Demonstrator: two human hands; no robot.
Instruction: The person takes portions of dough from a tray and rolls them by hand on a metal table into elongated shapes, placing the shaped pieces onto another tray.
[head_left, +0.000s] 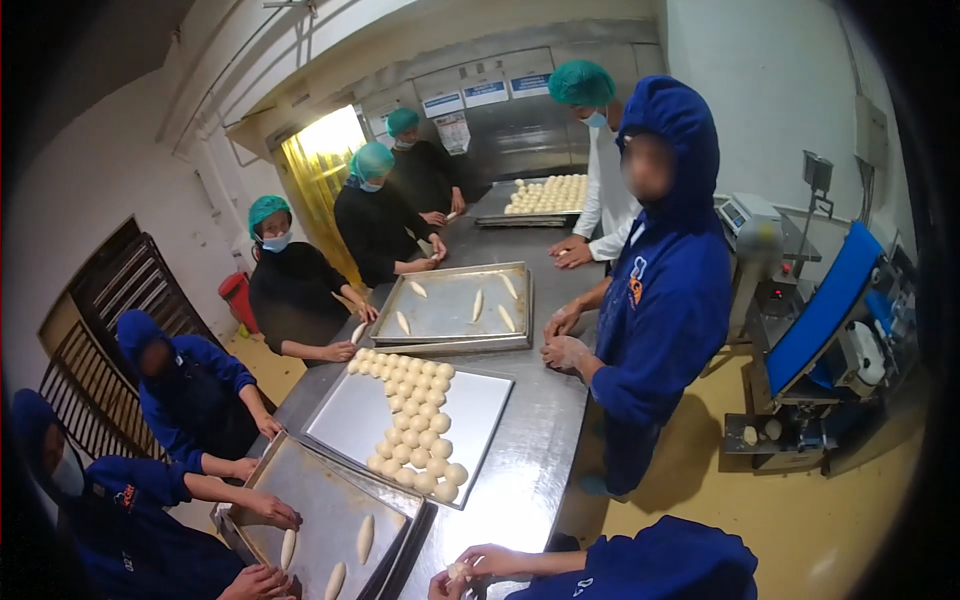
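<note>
Neither of my hands shows in the head view. Nearest the lower edge, a person in a blue sleeve holds a small pale piece of dough in both hands. Left of it, a metal tray bears long, tapered dough pieces, and another person's hand touches one of them. Many round dough balls cover part of a tray in the middle of the table. Beyond that, several tapered pieces lie spread over another tray.
A long steel table runs away from me, with several people along both sides. At its far end stands a tray of dough balls. To the right are a scale and a machine with a blue belt. A dark rack leans at left.
</note>
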